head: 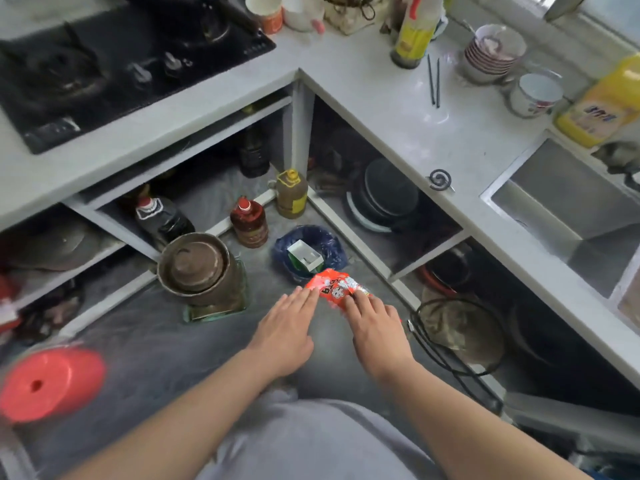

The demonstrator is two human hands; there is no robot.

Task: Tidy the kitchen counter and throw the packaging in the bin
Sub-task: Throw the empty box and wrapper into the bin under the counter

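Overhead, from the head view: reaching forward and down over the floor with both hands. Left hand (284,336) lying flat, fingers straight and together, palm down, fingertips touching the near edge of the red snack wrapper (334,287); gripping nothing. Right hand (375,329) resting fingers on the wrapper's right part, pressing or pinching it, exact hold not telling from this angle. Wrapper hanging just beside the near rim of the bin (311,254), lined with a dark blue bag and holding a white carton (304,256). Standing near the bin on the floor: a brown lidded pot (197,268), a red-capped bottle (248,221), a yellow-capped jug (292,194). Running along top and right: the white L-shaped bench (398,112), carrying chopsticks (434,81), stacked bowls (491,53), a mosquito coil (440,179). Sitting at upper left: black hob (104,74). Blurring at lower left: red lid (52,384).
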